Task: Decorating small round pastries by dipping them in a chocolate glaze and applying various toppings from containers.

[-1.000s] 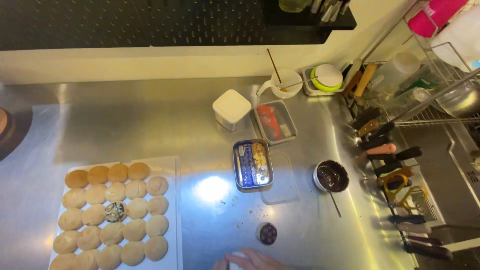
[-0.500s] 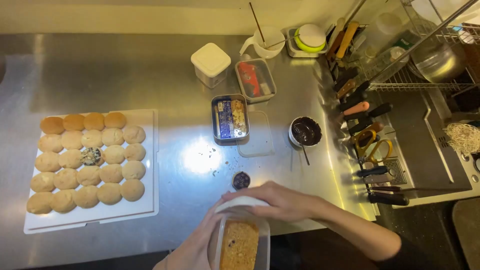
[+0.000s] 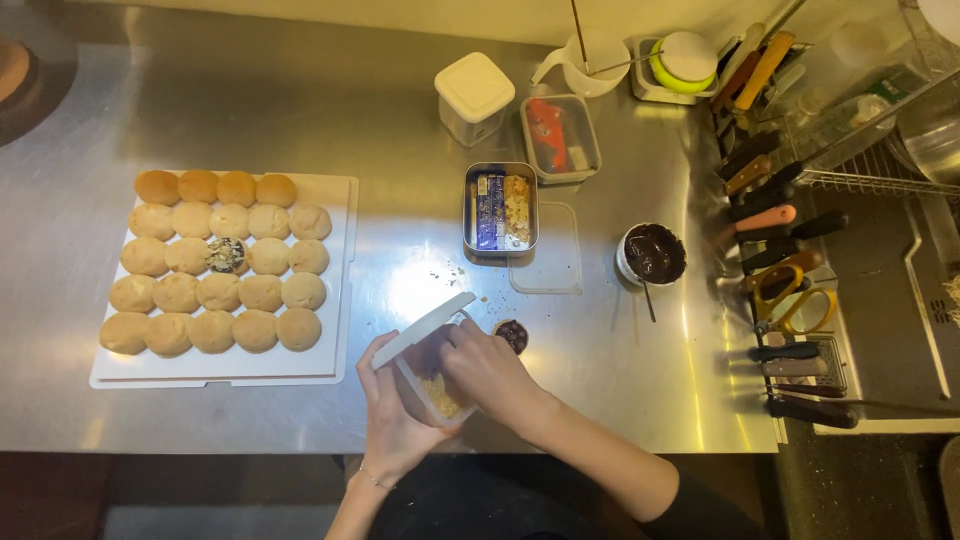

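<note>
My left hand grips a clear plastic tub of pale crumbs near the counter's front edge, its white lid tilted up. My right hand reaches into the tub's mouth, fingers bent inside; what they pinch is hidden. Just right of the tub lies a small round pastry with dark chocolate on top. To the left, a white board carries several rows of plain round buns, one of them topped with chocolate and sprinkles.
A metal tin of toppings sits mid-counter beside a clear lid. A cup of melted chocolate with a stick stands right of it. Knives and scissors line a rack at right; small containers stand at the back.
The view has tilted down and closer. Both hands have brought the crumb tub up onto the counter's front edge, the lid now lifted and my right hand inside it.
</note>
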